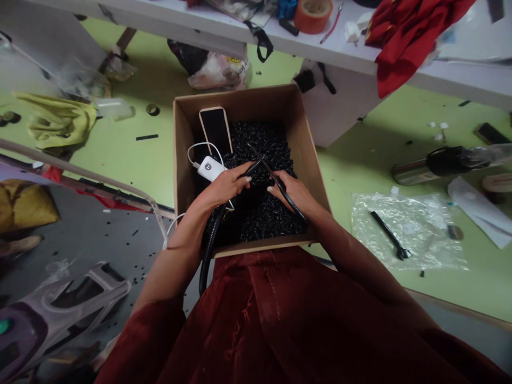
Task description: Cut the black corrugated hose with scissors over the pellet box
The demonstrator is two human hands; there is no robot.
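Black ribbed tube (210,242) passes through the left grip (229,184).

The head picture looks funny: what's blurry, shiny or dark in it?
Head view: the yellow cloth looks smeared; head view: glare speckles the clear plastic sheet; head view: shadow darkens the green table right of the cardboard box; head view: the black pieces glint.

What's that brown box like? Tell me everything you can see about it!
The brown box looks like cardboard, with straight walls and an open top. It sits upright on a green surface, right in front of the person. Small black pieces are heaped inside, along with a phone and a corded white device on the left. The left hand and right hand reach in, and a black ribbed tube crosses the near rim.
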